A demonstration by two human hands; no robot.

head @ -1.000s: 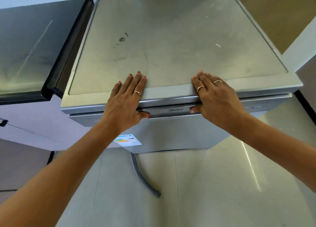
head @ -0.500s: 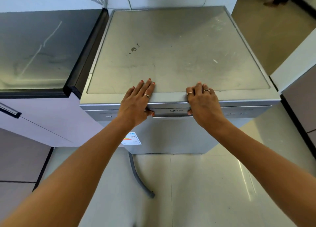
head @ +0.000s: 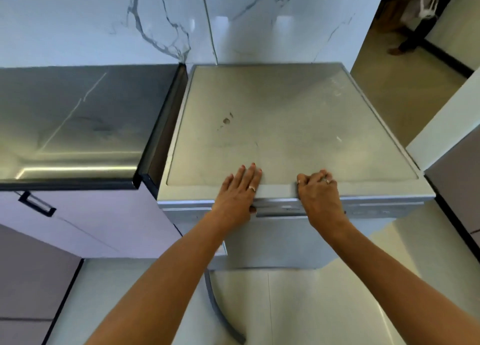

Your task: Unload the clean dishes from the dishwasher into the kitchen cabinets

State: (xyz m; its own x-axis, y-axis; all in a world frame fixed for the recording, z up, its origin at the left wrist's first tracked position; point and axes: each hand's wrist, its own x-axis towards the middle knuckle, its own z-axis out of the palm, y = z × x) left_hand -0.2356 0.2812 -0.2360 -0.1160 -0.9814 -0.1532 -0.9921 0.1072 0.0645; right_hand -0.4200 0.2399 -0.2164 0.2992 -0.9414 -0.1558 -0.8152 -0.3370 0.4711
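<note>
A silver freestanding dishwasher [head: 285,126] stands with its door [head: 280,240] closed; no dishes are visible. My left hand [head: 237,196] lies on the front lip of the top with fingers straight, its thumb tucked below by the handle recess [head: 278,208]. My right hand [head: 318,196] grips the same front lip a little to the right. Its fingers are curled on top and its thumb is hidden under the edge.
A dark glossy countertop [head: 78,126] adjoins the dishwasher's left side, with a pale cabinet front and black handle [head: 36,204] below. A grey hose [head: 223,316] lies on the tiled floor. A white unit [head: 446,116] stands right; another person [head: 415,14] stands far back right.
My view has pulled back and tilted up, bringing the marble wall into sight. My right hand's fingers have curled tighter on the front lip; my left hand stays flat.
</note>
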